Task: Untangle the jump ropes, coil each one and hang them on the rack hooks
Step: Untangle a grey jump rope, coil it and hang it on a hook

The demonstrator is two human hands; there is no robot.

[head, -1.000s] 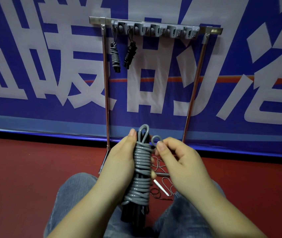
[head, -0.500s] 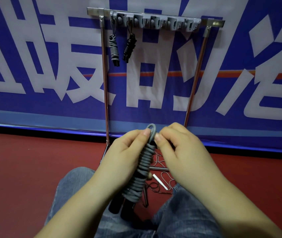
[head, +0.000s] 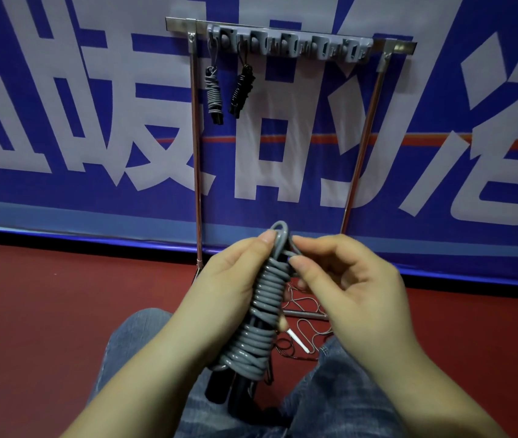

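Now | left hand (head: 229, 279) grips gray rope coil (head: 262, 314) | right hand (head: 346, 289) pinches loop

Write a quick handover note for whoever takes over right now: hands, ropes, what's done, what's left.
Left hand grips the coiled grey plastic jump rope; right hand pinches its top loop.
Done: a grey-and-black coiled rope and a black coiled rope hang on the grey hook strip of the metal rack.
Left: hang the grey coil on a free hook; untangle, coil and hang the thin reddish rope on the red floor.
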